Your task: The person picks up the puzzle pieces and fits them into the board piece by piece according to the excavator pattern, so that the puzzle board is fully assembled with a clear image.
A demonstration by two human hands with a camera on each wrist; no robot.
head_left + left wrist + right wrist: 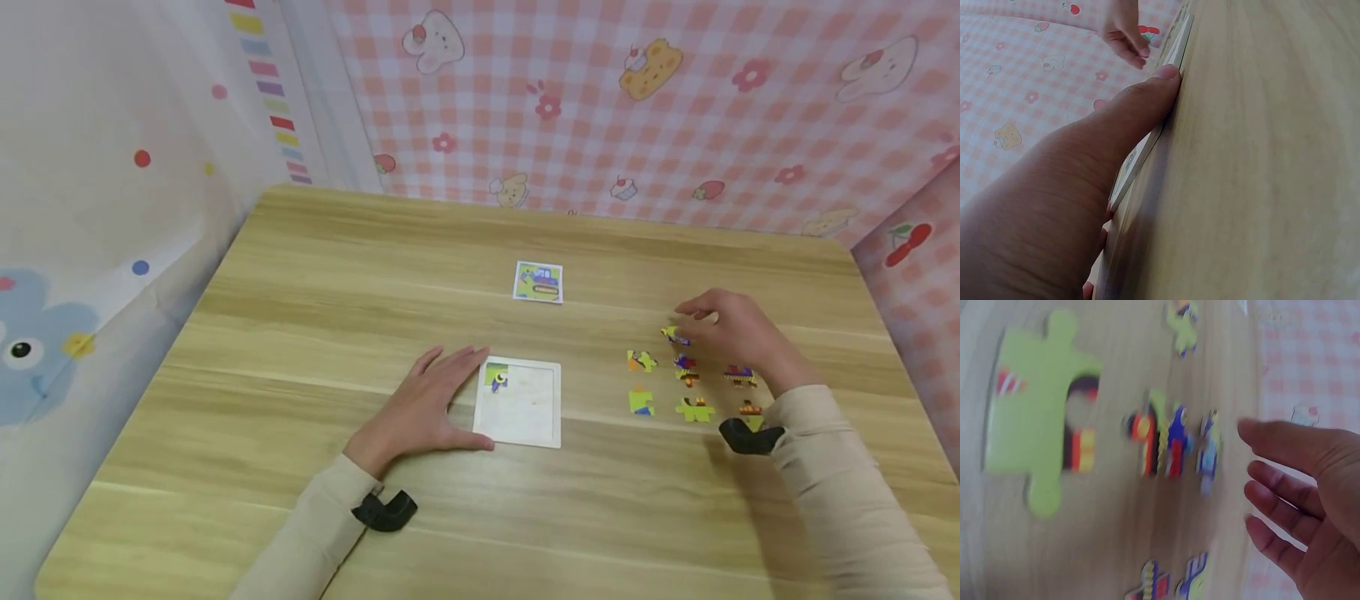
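A square white puzzle board point(528, 419) lies on the table with one green-and-purple puzzle piece point(497, 377) in its upper left corner. My left hand point(420, 412) rests along the board's left side, thumb at the lower corner and fingers at the upper one. In the left wrist view the thumb point(1141, 100) touches the board's edge. Over the loose pieces on the right hovers my right hand point(738, 333), fingers loosely bent and nothing between them. Nearest to it is a yellow-and-purple piece point(677, 336). A green piece point(1029, 412) looms large in the right wrist view.
Several more pieces lie below the right hand, among them a green-and-orange piece point(642, 361) and a green-and-blue piece point(641, 402). A small picture card point(538, 283) of a digger lies behind the board. Pink checked cloth point(600, 108) hangs along the table's back edge.
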